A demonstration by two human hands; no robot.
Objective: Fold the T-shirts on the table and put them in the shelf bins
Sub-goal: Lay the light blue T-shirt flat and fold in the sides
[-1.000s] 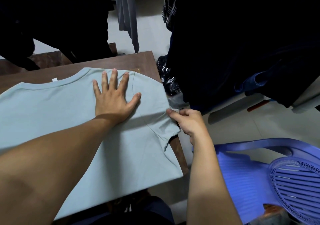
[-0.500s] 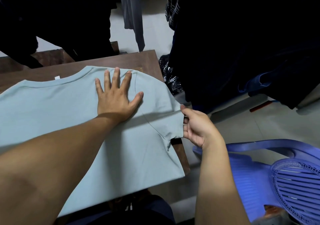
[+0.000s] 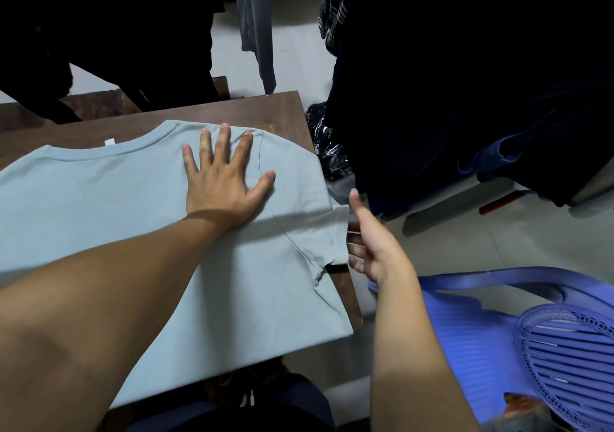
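A pale blue-green T-shirt (image 3: 133,219) lies spread on the brown table (image 3: 239,107), collar toward the far edge. My left hand (image 3: 222,182) presses flat on its right shoulder, fingers spread. The right sleeve (image 3: 319,232) reaches out past the table's right edge. My right hand (image 3: 373,244) is at the sleeve hem, fingertips touching the hem's edge, thumb raised and off the cloth. Whether the fingers reach under the hem is hidden. No shelf bins are in view.
A blue plastic chair (image 3: 498,325) stands close on the right. Dark clothes (image 3: 465,82) hang over the floor beyond the table's right edge, with a black plastic bag (image 3: 329,156) below them. A grey garment (image 3: 257,33) hangs behind the table.
My right hand has shifted from on top of the sleeve to its outer hem and turned thumb-up, drawing the sleeve out flatter. My left hand has stayed pressed in place.
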